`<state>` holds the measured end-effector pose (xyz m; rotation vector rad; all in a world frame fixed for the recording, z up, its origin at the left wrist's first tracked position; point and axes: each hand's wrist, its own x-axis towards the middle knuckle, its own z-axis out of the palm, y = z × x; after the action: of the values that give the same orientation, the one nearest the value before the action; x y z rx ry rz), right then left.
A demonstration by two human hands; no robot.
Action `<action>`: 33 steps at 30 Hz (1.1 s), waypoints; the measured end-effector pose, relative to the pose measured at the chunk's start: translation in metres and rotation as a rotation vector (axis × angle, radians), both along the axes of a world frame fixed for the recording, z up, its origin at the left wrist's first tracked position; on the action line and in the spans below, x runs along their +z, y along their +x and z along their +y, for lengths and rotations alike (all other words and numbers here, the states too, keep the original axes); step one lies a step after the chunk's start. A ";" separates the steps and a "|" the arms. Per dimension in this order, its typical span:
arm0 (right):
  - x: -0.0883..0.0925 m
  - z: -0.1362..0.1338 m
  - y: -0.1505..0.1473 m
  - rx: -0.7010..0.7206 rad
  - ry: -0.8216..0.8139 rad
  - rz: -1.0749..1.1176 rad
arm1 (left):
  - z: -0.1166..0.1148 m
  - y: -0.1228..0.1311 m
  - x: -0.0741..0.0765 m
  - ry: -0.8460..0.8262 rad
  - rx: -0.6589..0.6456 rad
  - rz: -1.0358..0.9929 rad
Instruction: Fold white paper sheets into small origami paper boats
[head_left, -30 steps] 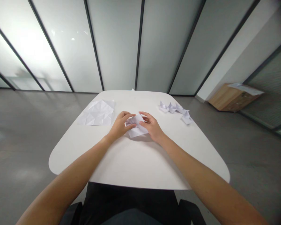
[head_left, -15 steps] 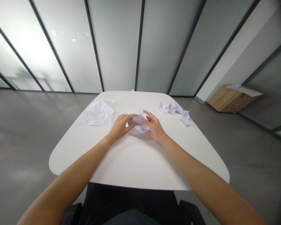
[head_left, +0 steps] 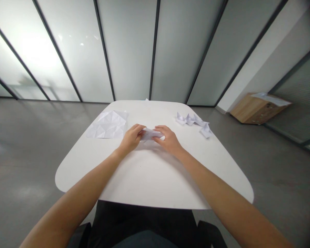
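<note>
On the white surface [head_left: 150,179] in front of me, the far left holds a flat creased sheet [head_left: 107,124], its fold lines showing as a web of facets. It lies just beside my left hand [head_left: 131,138] without touching it. That left grip is closed, with thumb and fingers pinching one end of the folded paper [head_left: 150,134], which sits between my hands near the middle of the surface, held low, narrow and flattened. My right hand [head_left: 169,139] is closed on the other end with its fingers laid over the top, so the paper bridges both grips. Further right, a row of small folded paper pieces [head_left: 193,120] lies well apart from my hands. Beyond the surface, on the floor, stands a wooden box [head_left: 257,113] with a sheet of paper [head_left: 272,98] on top.

The risk sits mostly in my two grips. If I pull unevenly, the paper could tear along a crease, or a fold could skew off its line. If either pinch loosens, the layers could spring open and lose their flattened shape, since folded paper tends to lift back. A wide sweep of my right arm could also catch the small folded paper pieces, and pieces that light would scatter easily.
</note>
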<state>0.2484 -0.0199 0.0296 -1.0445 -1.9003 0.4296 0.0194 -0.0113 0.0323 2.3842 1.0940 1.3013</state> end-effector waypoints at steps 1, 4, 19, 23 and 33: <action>0.000 0.000 0.000 -0.010 -0.053 -0.015 | 0.000 0.001 -0.001 -0.022 0.019 -0.028; -0.001 0.000 -0.002 -0.035 -0.309 0.050 | -0.001 0.005 -0.003 -0.149 0.095 -0.162; 0.000 -0.003 -0.002 -0.086 -0.058 0.174 | 0.008 0.004 -0.018 -0.563 0.046 -0.442; 0.008 -0.007 0.000 -0.009 0.147 -0.123 | 0.007 0.004 -0.017 -0.626 0.071 -0.509; -0.010 -0.008 -0.014 0.121 -0.048 -0.134 | 0.011 0.005 -0.018 -0.473 -0.174 -0.359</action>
<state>0.2341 -0.0282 0.0197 -1.0149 -2.0893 0.4866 0.0248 -0.0006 0.0147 1.7764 0.9349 1.1886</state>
